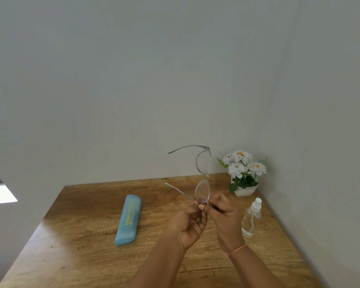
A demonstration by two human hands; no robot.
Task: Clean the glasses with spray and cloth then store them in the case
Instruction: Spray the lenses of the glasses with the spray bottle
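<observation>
Clear-framed glasses [203,163] stand on end above the wooden table, one lens over the other, both temple arms unfolded and pointing left. My left hand [190,222] and my right hand [224,217] pinch the bottom rim of the lower lens together. A closed light-blue glasses case [128,220] with gold lettering lies on the table to the left of my hands. A clear spray bottle [251,218] with a white nozzle stands just right of my right hand. No cloth is in sight.
A small white pot of white flowers [244,173] sits in the back right corner against the wall. The wooden table [81,256] meets grey walls at the back and right. A bright window edge shows at far left.
</observation>
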